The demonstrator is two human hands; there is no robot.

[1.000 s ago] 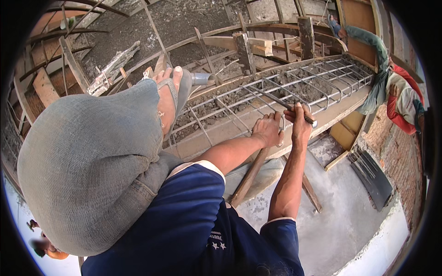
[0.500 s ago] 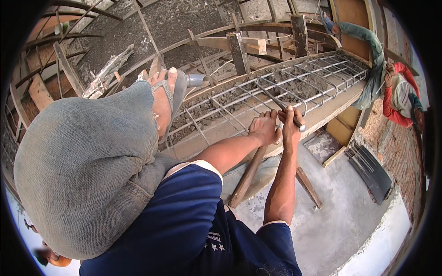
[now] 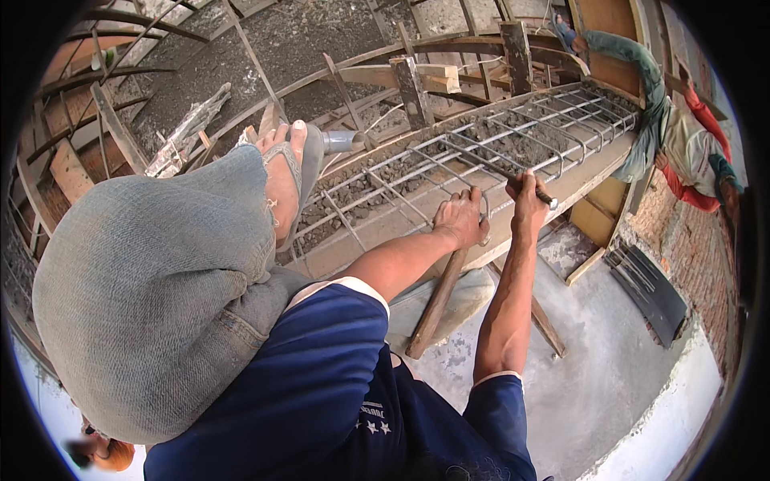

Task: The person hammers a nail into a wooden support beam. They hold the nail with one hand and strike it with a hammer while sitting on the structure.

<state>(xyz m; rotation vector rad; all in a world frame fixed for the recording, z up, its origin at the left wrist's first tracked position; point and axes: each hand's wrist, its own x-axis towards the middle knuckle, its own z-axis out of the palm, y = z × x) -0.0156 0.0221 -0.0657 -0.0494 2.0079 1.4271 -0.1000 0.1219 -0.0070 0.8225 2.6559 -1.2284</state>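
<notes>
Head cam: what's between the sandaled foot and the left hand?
Head view: a rebar cage, its bars over grey rubble nearer the sandaled foot, then a smooth tan strip nearer the left hand.

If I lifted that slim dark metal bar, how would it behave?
The slim dark metal bar is probably stiff: it looks straight beyond the right hand. Looking metallic, it's likely heavy. It might snag on the grey metal cage beneath.
</notes>
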